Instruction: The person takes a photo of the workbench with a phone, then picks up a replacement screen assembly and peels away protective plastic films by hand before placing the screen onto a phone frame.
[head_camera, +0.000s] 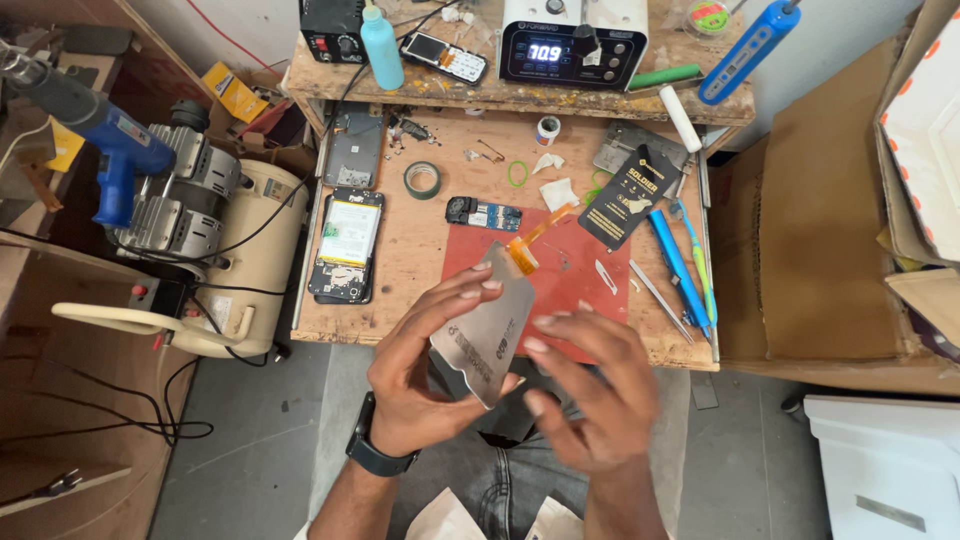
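Observation:
My left hand (425, 375) holds a flat silver phone screen panel (485, 325) by its left edge and lower corner, tilted, with an orange flex ribbon (535, 245) running from its top. My right hand (590, 390) is beside the panel on the right, fingers spread, fingertips touching its right edge. Both hands hover above the near edge of the wooden bench (400, 300), over a red work mat (580, 280).
An opened phone body (347, 245) lies at the bench's left, a tape roll (423, 179) and small circuit board (484, 213) behind the mat. Tweezers and blue tools (680, 270) lie right. A digital-display station (572, 42) sits on the shelf. A compressor (220, 250) stands left.

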